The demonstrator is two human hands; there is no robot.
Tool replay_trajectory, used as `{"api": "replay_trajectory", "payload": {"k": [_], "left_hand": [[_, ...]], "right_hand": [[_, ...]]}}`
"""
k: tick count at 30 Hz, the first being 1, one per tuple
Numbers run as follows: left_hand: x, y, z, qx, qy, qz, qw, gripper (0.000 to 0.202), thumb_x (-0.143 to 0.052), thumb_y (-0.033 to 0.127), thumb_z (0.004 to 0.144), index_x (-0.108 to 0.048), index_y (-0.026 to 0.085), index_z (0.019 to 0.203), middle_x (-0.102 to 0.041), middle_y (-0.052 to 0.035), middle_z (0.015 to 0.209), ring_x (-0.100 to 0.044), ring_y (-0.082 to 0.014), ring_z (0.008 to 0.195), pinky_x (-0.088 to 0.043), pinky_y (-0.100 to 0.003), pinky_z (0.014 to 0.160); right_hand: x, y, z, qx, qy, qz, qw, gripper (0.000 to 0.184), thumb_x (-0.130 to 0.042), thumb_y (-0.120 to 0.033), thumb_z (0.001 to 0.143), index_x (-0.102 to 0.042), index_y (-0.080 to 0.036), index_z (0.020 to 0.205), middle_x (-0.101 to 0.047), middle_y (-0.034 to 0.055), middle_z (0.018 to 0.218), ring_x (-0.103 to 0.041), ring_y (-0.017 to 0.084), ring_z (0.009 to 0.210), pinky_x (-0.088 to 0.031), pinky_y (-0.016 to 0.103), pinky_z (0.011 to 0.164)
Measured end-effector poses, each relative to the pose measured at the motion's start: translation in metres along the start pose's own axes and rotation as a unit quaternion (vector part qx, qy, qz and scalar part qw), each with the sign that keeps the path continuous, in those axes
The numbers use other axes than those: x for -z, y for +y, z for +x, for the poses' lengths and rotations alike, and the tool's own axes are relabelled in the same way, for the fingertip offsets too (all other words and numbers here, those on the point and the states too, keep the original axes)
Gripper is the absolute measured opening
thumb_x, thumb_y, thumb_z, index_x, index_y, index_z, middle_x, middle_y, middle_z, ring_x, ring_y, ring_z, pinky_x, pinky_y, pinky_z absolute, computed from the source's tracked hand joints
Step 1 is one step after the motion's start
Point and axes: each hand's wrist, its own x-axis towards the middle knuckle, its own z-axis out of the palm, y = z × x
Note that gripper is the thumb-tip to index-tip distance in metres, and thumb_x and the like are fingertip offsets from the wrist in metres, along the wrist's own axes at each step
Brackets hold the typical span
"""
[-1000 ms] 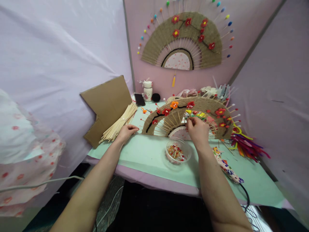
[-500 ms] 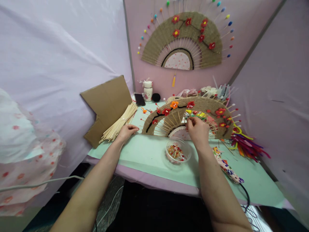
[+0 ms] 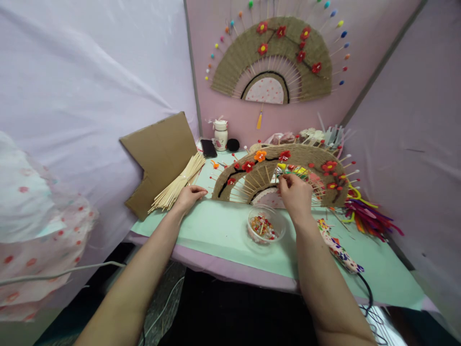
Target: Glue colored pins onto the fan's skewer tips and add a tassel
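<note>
Near the front of the table covered in mint-green cloth (image 3: 216, 235), a long tool wrapped in flower-patterned cloth (image 3: 340, 251) is laid at a slant, right of a clear round plastic bowl (image 3: 279, 222) in which red and golden beads (image 3: 264, 228) are kept. Beyond the bowl, the right hand (image 3: 297, 194) is held with thumb and fingertips pinched together; whether anything thin is gripped there cannot be told. Directly ahead of that pinch, a half-round fan of tan twine and pale sticks (image 3: 306, 156) is placed, its long axis set crosswise, left to right, arch upward; its middle is most nearly reached by the right hand. The left hand (image 3: 189, 198) is held low, just beside the fan's left lower end, fingers curved toward the thumb; any hold is hidden. Past its wrist, a tied bundle of pale thin sticks (image 3: 183, 179) is set beside a brown cardboard sheet (image 3: 162, 149). Farthest back, a second half-round twine fan with coloured round tips (image 3: 230, 65) is hung on the pink wall (image 3: 234, 108)
</note>
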Motion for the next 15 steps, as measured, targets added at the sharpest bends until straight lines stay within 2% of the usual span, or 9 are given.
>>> {"api": "replay_trajectory", "payload": {"k": [15], "left_hand": [[0.0004,0.0003,-0.0005,0.0,-0.001,-0.003,1.0,0.033,-0.082,0.04,0.046,-0.071,0.016,0.066,-0.067,-0.0029,0.064,-0.048,-0.0117,0.057,-0.039,-0.027,0.059]], "right_hand": [[-0.0006,-0.0005,0.0012,-0.005,0.003,0.002,1.0,0.035,-0.046,-0.034,0.084,-0.074,-0.014,0.09,-0.075,0.0132,0.078,-0.066,0.024,0.07,-0.044,0.033,0.07]]}}
